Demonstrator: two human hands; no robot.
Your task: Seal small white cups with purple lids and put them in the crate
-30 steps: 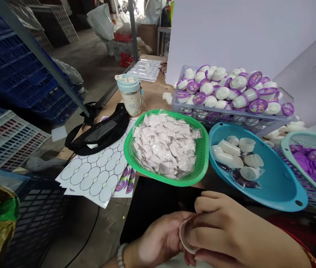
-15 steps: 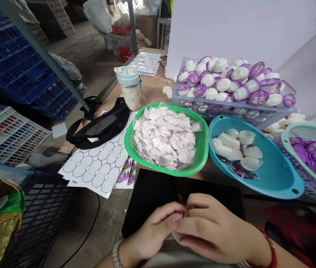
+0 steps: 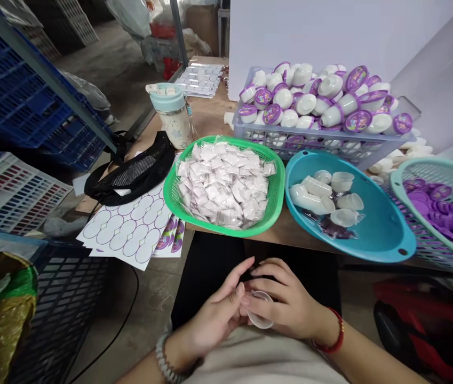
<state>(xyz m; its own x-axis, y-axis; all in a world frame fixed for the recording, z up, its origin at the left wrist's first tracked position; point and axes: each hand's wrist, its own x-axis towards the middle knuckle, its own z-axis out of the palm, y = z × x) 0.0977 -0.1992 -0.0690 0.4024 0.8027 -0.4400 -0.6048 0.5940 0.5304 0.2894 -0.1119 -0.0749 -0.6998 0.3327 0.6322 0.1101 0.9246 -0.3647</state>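
Observation:
Low over my lap, my right hand (image 3: 290,301) has its fingers around a small clear plastic cup (image 3: 261,320), whose round mouth tilts toward me. My left hand (image 3: 216,314) meets it from the other side, thumb and lower fingers against the cup and index finger stretched out. The fingers partly cover the cup's wall and base. Just beyond my hands stands a green basket (image 3: 224,228) full of small clear-wrapped white packets (image 3: 226,184). To its right, a blue basin (image 3: 382,229) holds several translucent cups (image 3: 310,200) and dark packets (image 3: 336,228).
Behind the basin, a lilac crate (image 3: 310,136) is heaped with white cups with purple lids. A pale green basket (image 3: 446,170) of purple lids (image 3: 446,218) stands right. On the left are a tumbler (image 3: 176,122), a black mesh bag (image 3: 138,173) and sticker sheets (image 3: 130,229).
My hands have turned and eased apart a little, so the cup's round mouth now shows. The right hand has shifted left, and the whole view has moved slightly.

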